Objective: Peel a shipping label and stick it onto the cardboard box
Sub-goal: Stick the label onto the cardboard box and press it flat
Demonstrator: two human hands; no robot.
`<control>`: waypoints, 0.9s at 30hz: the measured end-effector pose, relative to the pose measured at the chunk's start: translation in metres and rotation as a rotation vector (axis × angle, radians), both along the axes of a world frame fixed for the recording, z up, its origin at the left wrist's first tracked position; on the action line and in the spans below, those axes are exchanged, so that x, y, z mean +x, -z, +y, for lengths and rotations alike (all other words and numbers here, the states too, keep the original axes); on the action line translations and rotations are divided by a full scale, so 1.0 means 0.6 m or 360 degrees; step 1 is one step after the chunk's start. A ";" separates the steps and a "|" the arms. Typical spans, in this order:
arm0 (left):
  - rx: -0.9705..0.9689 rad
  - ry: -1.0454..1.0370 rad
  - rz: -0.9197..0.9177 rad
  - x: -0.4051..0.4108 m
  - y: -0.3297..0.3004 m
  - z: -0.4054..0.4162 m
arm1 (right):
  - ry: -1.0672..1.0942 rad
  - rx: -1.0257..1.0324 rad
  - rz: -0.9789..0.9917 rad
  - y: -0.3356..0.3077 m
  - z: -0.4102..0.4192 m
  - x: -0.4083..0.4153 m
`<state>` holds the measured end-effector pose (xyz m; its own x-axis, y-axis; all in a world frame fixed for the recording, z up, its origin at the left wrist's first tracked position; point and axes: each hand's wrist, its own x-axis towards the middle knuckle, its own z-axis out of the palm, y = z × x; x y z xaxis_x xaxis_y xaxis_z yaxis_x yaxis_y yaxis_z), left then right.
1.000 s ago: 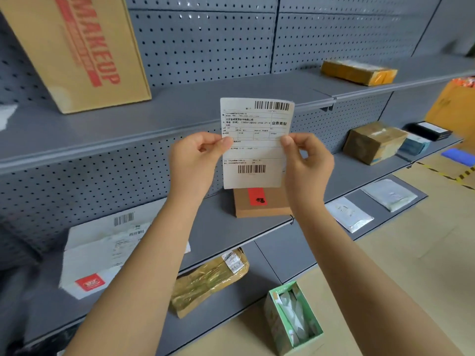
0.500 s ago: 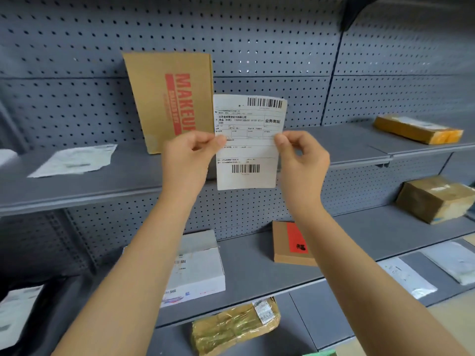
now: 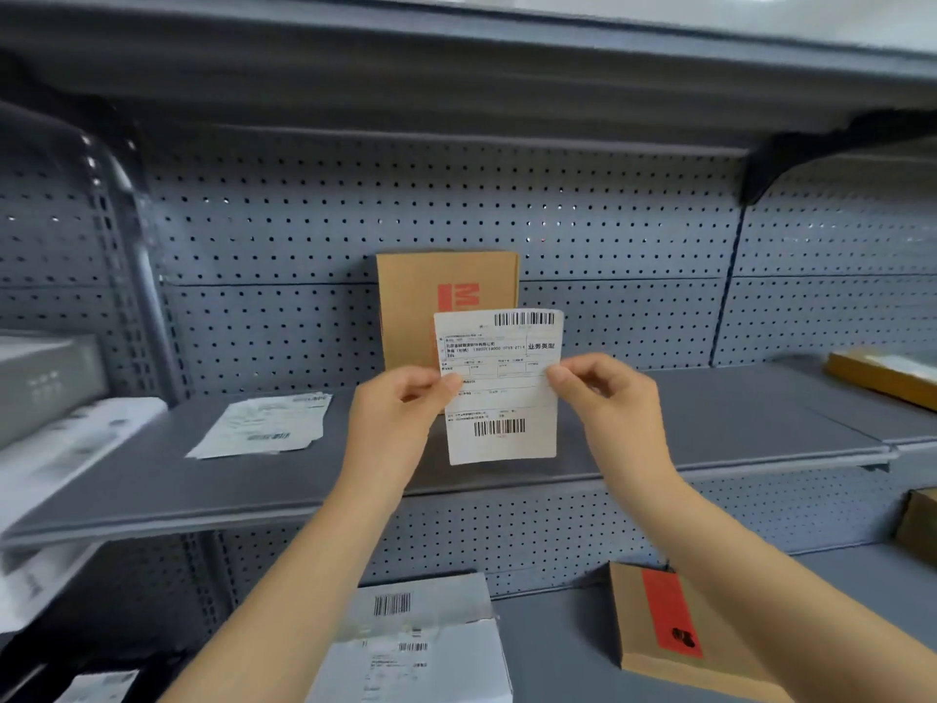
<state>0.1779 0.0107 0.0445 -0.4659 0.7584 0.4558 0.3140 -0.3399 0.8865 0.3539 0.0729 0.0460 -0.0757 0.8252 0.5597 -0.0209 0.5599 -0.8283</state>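
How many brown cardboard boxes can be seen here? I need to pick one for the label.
4: upright brown cardboard box with red print behind the label; flat one with red sticker lower right; two cut off at the right edge. Others may be hidden.

My label (image 3: 499,388): white, black barcodes and print. Cardboard box (image 3: 436,296) at 12 o'clock: brown, red lettering. Shelving (image 3: 659,428): grey, dotted pegboard back. Flat box (image 3: 674,631) at 5 o'clock: brown, red patch.

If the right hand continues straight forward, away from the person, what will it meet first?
Probably the upright brown cardboard box with red print on the grey shelf. The right hand pinches the white shipping label in front of it, slightly right, so depth is uncertain.
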 end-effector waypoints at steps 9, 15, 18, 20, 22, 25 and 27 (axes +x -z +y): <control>-0.0108 0.0017 0.0062 -0.058 -0.010 0.024 | -0.0173 -0.0080 -0.0023 0.000 0.032 -0.032; -0.0090 -0.0015 0.0091 -0.068 -0.026 0.075 | -0.0220 -0.0054 0.0030 -0.018 0.088 -0.047; -0.0058 -0.0056 0.0087 -0.070 -0.033 0.097 | -0.0259 -0.0034 -0.0002 -0.023 0.119 -0.053; -0.0040 -0.0103 0.0096 -0.073 -0.036 0.107 | -0.0276 -0.0016 -0.0018 -0.024 0.137 -0.057; -0.0026 -0.0155 0.0107 -0.076 -0.036 0.114 | -0.0295 0.0003 -0.0052 -0.024 0.150 -0.062; -0.0035 -0.0204 0.0132 -0.082 -0.033 0.119 | -0.0331 0.0041 -0.0062 -0.023 0.163 -0.073; -0.0046 -0.0226 0.0141 -0.088 -0.031 0.123 | -0.0329 0.0059 -0.0078 -0.021 0.170 -0.080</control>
